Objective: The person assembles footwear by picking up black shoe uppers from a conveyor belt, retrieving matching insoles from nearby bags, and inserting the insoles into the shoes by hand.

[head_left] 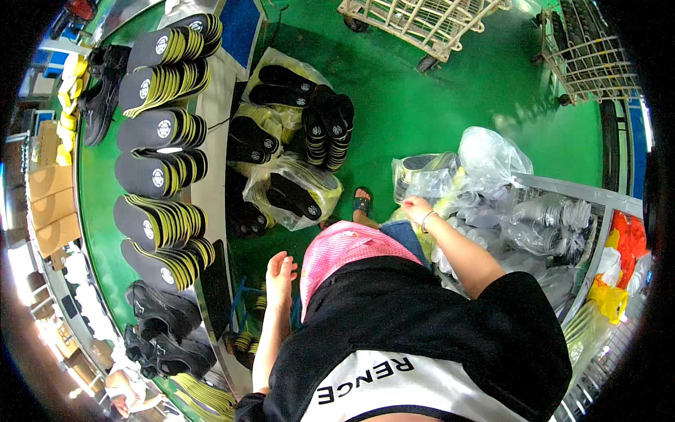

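My left hand (281, 270) is raised beside my pink checked apron (337, 247), its fingers loosely bent and apart with nothing in them. To the right, my right hand (416, 210), with a bracelet at the wrist, has its fingers closed at the lower edge of a clear plastic bag (424, 187). Dark insoles (416, 163) show through that bag. On the long bench at my left stand rows of black insoles with yellow-green undersides (163, 171), fanned in stacks. Another open bag of black insoles (294, 197) lies ahead of my left hand.
Bagged insole bundles (329, 125) are piled by the bench. Black shoes (165, 313) sit at its near end. A grey-framed bin (598, 246) full of plastic-wrapped pieces stands at my right. Wheeled wire carts (422, 24) stand on the green floor (415, 98) ahead.
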A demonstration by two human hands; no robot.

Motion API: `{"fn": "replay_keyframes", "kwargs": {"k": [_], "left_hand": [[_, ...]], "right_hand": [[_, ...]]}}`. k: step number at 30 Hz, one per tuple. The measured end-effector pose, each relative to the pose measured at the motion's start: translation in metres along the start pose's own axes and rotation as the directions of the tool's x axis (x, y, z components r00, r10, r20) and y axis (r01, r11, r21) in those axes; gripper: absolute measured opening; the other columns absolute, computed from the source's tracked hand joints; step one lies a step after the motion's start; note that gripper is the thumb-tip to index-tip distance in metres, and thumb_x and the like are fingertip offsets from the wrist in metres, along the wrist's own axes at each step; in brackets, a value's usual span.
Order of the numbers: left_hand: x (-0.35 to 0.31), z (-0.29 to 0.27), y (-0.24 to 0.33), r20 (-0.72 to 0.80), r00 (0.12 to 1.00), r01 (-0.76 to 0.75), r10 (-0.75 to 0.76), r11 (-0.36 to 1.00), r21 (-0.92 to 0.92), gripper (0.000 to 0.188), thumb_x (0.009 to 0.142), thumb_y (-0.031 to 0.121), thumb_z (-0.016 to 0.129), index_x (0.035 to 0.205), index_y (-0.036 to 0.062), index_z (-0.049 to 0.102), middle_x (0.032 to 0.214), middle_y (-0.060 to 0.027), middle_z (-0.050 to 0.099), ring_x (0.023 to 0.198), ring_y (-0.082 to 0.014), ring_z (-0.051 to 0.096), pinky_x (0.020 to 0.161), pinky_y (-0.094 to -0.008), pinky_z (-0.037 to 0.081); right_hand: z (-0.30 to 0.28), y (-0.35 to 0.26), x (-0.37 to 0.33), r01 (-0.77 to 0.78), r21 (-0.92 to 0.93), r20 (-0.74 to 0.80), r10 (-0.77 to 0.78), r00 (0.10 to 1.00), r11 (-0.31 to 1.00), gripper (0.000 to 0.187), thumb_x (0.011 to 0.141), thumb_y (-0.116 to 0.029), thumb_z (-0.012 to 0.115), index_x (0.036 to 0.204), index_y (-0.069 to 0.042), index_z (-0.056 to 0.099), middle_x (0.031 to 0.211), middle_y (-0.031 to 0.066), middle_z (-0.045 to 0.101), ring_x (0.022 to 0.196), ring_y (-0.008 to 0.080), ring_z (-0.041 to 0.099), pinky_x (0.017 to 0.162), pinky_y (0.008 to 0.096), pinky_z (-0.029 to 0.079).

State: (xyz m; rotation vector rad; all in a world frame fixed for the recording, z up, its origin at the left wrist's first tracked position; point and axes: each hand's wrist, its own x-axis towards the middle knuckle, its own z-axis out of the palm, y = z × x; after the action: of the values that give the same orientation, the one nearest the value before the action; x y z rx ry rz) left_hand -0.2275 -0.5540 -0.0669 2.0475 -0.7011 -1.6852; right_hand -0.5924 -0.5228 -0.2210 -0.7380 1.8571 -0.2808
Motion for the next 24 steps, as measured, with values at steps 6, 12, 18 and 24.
{"fn": "replay_keyframes", "kwargs": {"k": [6,12,18,24], "left_hand": [[0.07,0.035,0.023,0.071,0.996,0.058,-0.053,0.995,-0.078,0.028,0.085,0.02,0.048,0.109,0.0066,0.045,0.092,-0.0052,0.055,0.075,-0.0133,0.054,0.061,-0.0269,0.045],[0.14,0.084,0.044,0.13,0.969,0.228,-0.208,0.96,-0.164,0.031,0.083,0.021,0.05,0.111,0.0074,0.044,0.092,-0.0064,0.055,0.076,-0.0162,0.055,0.062,-0.0296,0.045],[0.241,0.132,0.042,0.004,0.931,0.362,-0.364,0.923,-0.129,0.034,0.082,0.022,0.052,0.113,0.0097,0.044,0.095,-0.0073,0.055,0.077,-0.0168,0.055,0.062,-0.0309,0.044],[0.393,0.215,0.03,0.064,0.968,0.246,-0.241,0.966,-0.081,0.052,0.082,0.029,0.053,0.125,0.0084,0.032,0.109,-0.0072,0.05,0.09,-0.0161,0.05,0.069,-0.0294,0.041]], "right_hand": [[-0.008,-0.047,0.001,-0.097,0.156,0.009,0.097,0.995,0.983,0.024,0.077,-0.025,0.058,0.087,-0.004,0.055,0.069,0.0059,0.056,0.057,0.0141,0.053,0.051,0.0289,0.044],[-0.006,-0.05,0.096,-0.124,0.386,-0.077,0.166,0.983,0.914,0.031,0.078,-0.023,0.059,0.1,-0.003,0.049,0.07,0.0024,0.054,0.053,0.0102,0.049,0.046,0.0249,0.04],[0.013,-0.043,0.254,-0.106,0.183,-0.047,0.117,0.992,0.977,0.039,0.08,-0.024,0.056,0.11,-0.002,0.044,0.081,0.0046,0.056,0.063,0.012,0.053,0.053,0.0249,0.043],[0.028,-0.06,0.401,0.049,-0.099,-0.095,-0.059,0.994,0.994,0.04,0.079,-0.03,0.052,0.103,0.002,0.048,0.087,0.019,0.059,0.081,0.0321,0.057,0.07,0.0367,0.045]]}}
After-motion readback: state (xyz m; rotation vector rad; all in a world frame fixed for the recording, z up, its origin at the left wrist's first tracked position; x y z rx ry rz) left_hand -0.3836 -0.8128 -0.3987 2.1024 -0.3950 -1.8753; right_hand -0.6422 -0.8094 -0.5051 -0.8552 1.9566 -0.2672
